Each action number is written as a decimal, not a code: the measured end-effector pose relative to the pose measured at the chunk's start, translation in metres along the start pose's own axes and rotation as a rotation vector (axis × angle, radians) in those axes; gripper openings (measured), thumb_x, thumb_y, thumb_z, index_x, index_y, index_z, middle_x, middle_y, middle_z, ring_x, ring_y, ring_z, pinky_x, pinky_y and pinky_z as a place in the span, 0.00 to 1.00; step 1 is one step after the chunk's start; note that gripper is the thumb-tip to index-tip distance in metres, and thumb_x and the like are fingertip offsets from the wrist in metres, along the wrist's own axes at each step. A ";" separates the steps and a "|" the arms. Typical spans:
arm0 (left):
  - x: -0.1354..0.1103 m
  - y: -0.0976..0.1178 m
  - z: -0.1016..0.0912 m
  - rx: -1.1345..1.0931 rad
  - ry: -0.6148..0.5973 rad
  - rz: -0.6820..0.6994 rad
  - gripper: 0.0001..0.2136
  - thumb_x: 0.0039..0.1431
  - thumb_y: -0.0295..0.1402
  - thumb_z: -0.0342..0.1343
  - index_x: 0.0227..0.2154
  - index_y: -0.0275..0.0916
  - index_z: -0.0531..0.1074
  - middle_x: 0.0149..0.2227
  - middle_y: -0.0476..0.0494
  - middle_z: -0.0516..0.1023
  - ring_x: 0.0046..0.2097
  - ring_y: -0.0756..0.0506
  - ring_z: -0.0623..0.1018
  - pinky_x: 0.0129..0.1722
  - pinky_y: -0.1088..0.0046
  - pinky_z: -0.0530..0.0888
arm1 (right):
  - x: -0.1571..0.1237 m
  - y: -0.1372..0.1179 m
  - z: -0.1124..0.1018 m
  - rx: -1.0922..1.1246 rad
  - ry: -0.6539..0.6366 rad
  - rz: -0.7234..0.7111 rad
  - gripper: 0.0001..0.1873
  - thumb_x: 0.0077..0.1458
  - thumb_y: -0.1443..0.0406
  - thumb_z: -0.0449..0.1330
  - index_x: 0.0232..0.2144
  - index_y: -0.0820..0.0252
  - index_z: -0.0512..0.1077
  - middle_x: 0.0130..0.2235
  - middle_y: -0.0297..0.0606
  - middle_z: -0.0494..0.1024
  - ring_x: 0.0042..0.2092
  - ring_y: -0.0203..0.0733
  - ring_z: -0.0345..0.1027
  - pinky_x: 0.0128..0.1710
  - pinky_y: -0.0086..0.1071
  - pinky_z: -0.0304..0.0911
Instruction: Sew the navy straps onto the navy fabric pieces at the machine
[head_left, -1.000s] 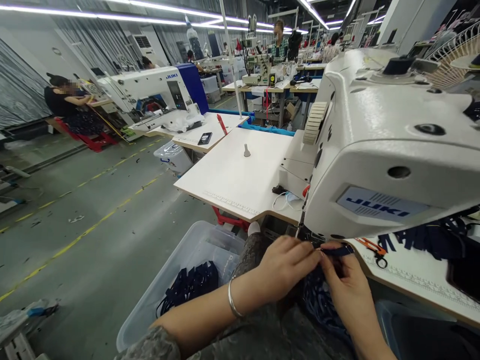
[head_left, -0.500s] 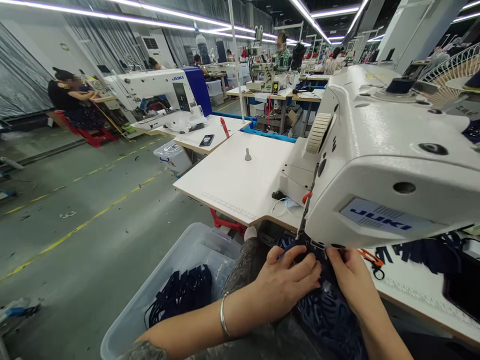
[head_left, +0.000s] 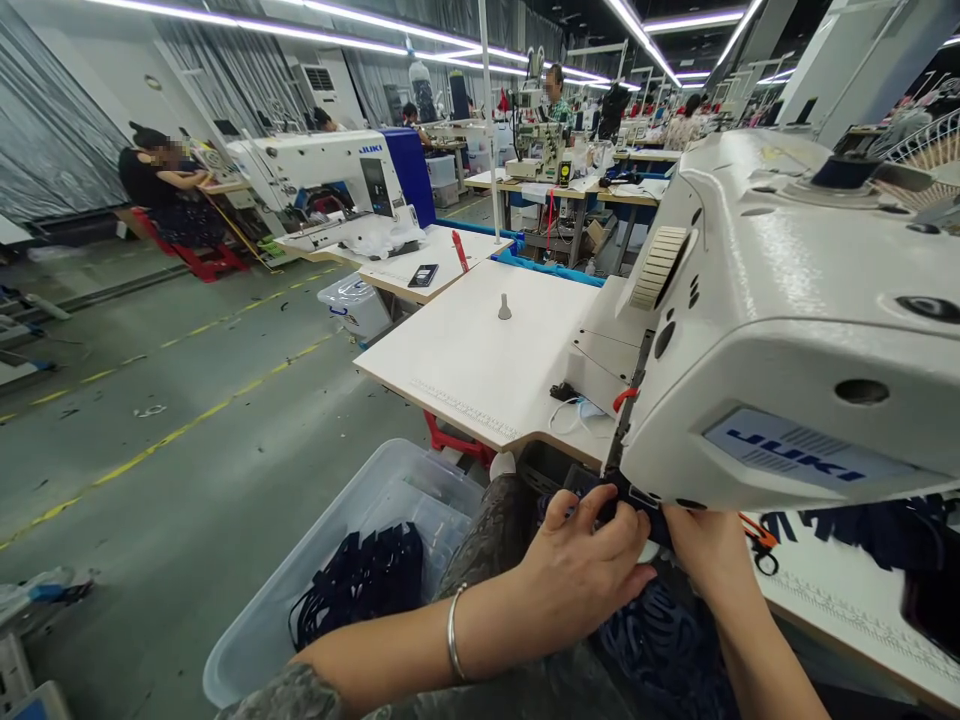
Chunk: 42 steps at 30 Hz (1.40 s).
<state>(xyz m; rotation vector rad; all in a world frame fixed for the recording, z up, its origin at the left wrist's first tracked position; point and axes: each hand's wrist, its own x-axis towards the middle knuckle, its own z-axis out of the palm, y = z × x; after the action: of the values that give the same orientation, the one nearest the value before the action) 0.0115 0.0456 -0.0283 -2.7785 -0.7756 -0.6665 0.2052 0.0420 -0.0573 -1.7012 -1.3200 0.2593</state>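
My left hand (head_left: pixel 585 565) and my right hand (head_left: pixel 705 545) meet under the head of a white JUKI sewing machine (head_left: pixel 787 330). Both pinch a dark navy strap piece (head_left: pixel 645 522) held up at the needle area. The right hand's fingertips are partly hidden by the machine head. More navy straps (head_left: pixel 660 640) lie heaped in my lap below the hands. A silver bangle (head_left: pixel 452 632) circles my left wrist.
A clear plastic bin (head_left: pixel 322 560) with navy straps stands at my left knee. Orange snips (head_left: pixel 759 535) and more navy pieces (head_left: pixel 862 520) lie on the table right of the machine. A white table extension (head_left: pixel 480 360) spreads to the left. Other people sit at machines behind.
Both hands have risen from my lap to the needle area under the machine head, carrying the navy strap. The view has shifted slightly right and down.
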 end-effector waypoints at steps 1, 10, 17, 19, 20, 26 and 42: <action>0.000 0.000 0.000 0.005 -0.004 -0.001 0.17 0.68 0.43 0.48 0.53 0.39 0.67 0.49 0.44 0.71 0.59 0.41 0.65 0.50 0.66 0.58 | 0.001 0.000 0.000 0.005 0.002 -0.014 0.12 0.50 0.59 0.55 0.31 0.56 0.76 0.37 0.44 0.81 0.49 0.55 0.69 0.54 0.48 0.59; 0.002 0.002 -0.002 -0.042 0.005 -0.020 0.16 0.69 0.40 0.45 0.54 0.38 0.67 0.51 0.45 0.71 0.58 0.43 0.64 0.50 0.63 0.57 | 0.004 -0.001 0.000 -0.040 0.043 -0.114 0.12 0.51 0.59 0.54 0.31 0.56 0.76 0.36 0.42 0.81 0.47 0.53 0.71 0.55 0.47 0.59; 0.003 0.001 -0.004 -0.023 -0.026 -0.009 0.17 0.69 0.41 0.46 0.54 0.39 0.67 0.51 0.44 0.71 0.58 0.42 0.64 0.49 0.64 0.57 | 0.009 -0.003 -0.001 -0.040 0.044 -0.137 0.12 0.50 0.57 0.56 0.33 0.55 0.76 0.35 0.41 0.81 0.47 0.54 0.71 0.51 0.45 0.63; 0.002 0.001 -0.004 -0.020 -0.019 -0.008 0.17 0.69 0.41 0.46 0.54 0.39 0.67 0.52 0.45 0.71 0.59 0.43 0.64 0.49 0.65 0.58 | 0.010 -0.003 -0.002 -0.013 0.034 -0.109 0.12 0.49 0.57 0.58 0.33 0.54 0.75 0.35 0.41 0.81 0.47 0.55 0.72 0.48 0.44 0.66; 0.002 0.000 -0.004 -0.020 -0.017 -0.007 0.17 0.69 0.41 0.45 0.54 0.39 0.67 0.52 0.45 0.71 0.59 0.43 0.64 0.49 0.65 0.58 | 0.010 -0.003 -0.003 -0.004 0.032 -0.098 0.12 0.49 0.57 0.58 0.34 0.53 0.75 0.35 0.41 0.81 0.47 0.55 0.72 0.47 0.43 0.67; 0.000 0.001 -0.002 -0.013 -0.006 -0.012 0.18 0.69 0.42 0.46 0.54 0.37 0.67 0.52 0.43 0.70 0.57 0.43 0.66 0.50 0.65 0.58 | 0.007 0.005 0.000 -0.027 0.008 -0.116 0.08 0.49 0.58 0.57 0.30 0.53 0.74 0.33 0.41 0.81 0.46 0.56 0.72 0.45 0.46 0.67; -0.004 0.001 0.004 0.101 0.167 0.020 0.18 0.68 0.45 0.45 0.49 0.39 0.71 0.53 0.44 0.69 0.51 0.43 0.69 0.46 0.65 0.63 | 0.009 0.036 0.002 -0.195 0.031 -0.423 0.18 0.53 0.59 0.50 0.14 0.51 0.59 0.16 0.36 0.69 0.33 0.54 0.73 0.51 0.51 0.61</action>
<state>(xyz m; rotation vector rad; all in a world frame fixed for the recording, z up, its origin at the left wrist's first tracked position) 0.0105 0.0444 -0.0332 -2.5973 -0.7249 -0.8200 0.2307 0.0516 -0.0825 -1.5265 -1.6857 -0.1449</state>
